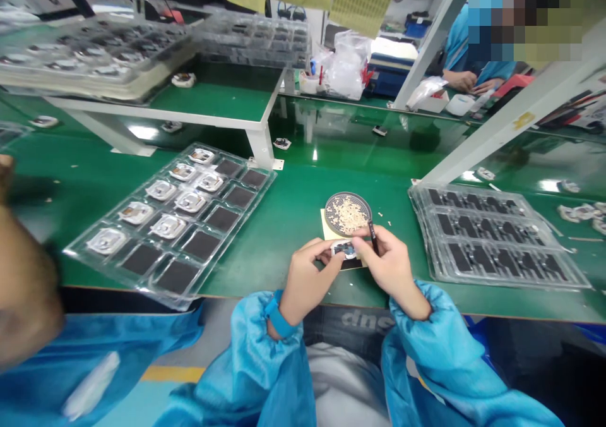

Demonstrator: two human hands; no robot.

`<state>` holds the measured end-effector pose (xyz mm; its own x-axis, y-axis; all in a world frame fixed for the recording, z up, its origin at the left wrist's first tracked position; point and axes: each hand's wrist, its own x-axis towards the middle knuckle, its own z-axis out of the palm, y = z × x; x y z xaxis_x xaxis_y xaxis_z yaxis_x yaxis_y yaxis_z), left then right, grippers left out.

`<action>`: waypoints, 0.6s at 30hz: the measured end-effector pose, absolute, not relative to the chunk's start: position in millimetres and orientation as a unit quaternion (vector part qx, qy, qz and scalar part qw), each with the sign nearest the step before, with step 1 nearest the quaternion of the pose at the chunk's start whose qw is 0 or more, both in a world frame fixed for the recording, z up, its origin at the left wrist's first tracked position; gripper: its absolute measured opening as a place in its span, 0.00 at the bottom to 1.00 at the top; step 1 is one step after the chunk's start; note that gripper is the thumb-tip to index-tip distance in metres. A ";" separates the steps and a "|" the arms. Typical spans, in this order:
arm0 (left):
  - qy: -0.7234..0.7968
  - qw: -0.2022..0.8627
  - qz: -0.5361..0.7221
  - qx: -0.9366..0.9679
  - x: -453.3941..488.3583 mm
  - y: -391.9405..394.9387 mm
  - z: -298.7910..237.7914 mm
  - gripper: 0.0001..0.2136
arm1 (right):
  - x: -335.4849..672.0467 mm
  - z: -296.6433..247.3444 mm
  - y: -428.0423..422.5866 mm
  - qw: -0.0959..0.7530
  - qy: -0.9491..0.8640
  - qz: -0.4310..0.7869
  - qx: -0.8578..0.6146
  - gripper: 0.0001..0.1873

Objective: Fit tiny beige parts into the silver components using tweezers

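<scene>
Your left hand (310, 280) and right hand (391, 268) meet just above the desk (284, 237), fingers (363, 236) seemingly pinched closed, palms inward.

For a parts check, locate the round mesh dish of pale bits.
Head view, centre: the mesh dish sits on a yellow pad, just beyond the left hand and right hand, between a clear tray and another.

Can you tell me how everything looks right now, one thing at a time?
Left hand, holding a small white part.
Right hand, gripping a dark tool.
Round mesh dish, covered with pale bits.
Left tray, partly filled with white parts.
Right trays, stacked, no white parts showing.
</scene>
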<state>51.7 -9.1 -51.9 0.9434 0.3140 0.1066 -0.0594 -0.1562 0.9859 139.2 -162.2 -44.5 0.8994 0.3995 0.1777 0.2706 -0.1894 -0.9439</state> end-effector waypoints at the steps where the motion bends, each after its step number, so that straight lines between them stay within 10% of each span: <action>1: 0.081 0.634 0.149 0.754 51.7 -8.5 -51.9 0.09 | 141.8 -42.0 -164.4 0.589 -0.238 0.019 -0.772 0.08; 18: 0.058 0.564 0.180 0.804 52.1 -7.1 -49.9 0.07 | 153.0 -29.2 -179.3 0.399 -0.511 -0.037 -0.761 0.13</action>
